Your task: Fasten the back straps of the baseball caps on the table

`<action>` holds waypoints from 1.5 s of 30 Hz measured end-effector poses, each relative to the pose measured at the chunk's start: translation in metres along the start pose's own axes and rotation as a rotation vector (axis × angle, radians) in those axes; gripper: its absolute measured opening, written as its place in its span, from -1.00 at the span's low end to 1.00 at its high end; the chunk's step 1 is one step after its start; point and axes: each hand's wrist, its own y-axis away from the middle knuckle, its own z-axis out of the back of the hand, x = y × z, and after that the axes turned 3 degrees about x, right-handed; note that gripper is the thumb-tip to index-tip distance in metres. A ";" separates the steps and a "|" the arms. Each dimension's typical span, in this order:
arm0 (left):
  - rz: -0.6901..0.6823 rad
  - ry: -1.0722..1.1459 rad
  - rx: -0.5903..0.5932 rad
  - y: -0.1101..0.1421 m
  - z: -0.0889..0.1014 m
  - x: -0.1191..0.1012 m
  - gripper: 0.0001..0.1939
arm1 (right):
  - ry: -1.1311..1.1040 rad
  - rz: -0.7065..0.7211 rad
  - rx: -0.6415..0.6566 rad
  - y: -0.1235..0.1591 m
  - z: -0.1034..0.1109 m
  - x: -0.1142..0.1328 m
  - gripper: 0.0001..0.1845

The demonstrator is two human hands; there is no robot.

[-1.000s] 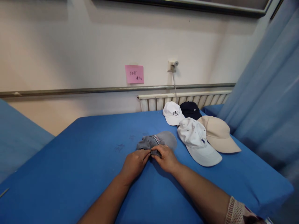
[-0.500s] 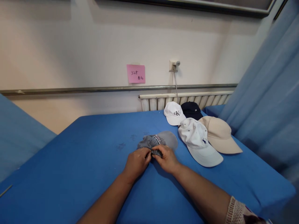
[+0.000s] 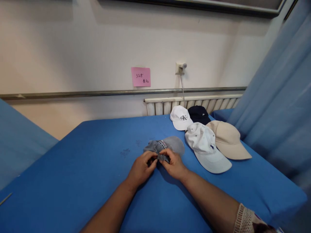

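A grey cap (image 3: pixel 170 144) lies crumpled on the blue table (image 3: pixel 80 161), its brim pointing away to the right. My left hand (image 3: pixel 141 168) and my right hand (image 3: pixel 173 164) meet at the cap's near edge. Both pinch its back strap between thumb and fingers, with the strap partly hidden by the fingers.
To the right lie a white cap (image 3: pixel 204 145) with a small blue logo, a beige cap (image 3: pixel 228 139), a white cap with black letters (image 3: pixel 180 117) and a dark navy cap (image 3: pixel 199 114). Blue curtain (image 3: pixel 279 97) hangs at right. A radiator (image 3: pixel 160 105) and a pink note (image 3: pixel 141 76) are behind.
My fingers have shifted slightly on the strap, the left hand's fingers curling in closer. The grey cap and the other caps stay in place.
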 end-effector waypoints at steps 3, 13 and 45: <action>0.002 -0.004 0.025 0.000 0.002 -0.001 -0.83 | 0.010 -0.001 0.006 -0.001 0.002 0.002 -0.78; 0.042 -0.105 0.070 0.002 0.005 -0.004 -0.85 | 0.020 0.051 0.067 -0.004 0.005 0.002 -0.88; 0.025 -0.106 -0.041 0.000 0.000 -0.008 -0.69 | -0.004 -0.046 0.057 -0.004 -0.001 0.001 -0.88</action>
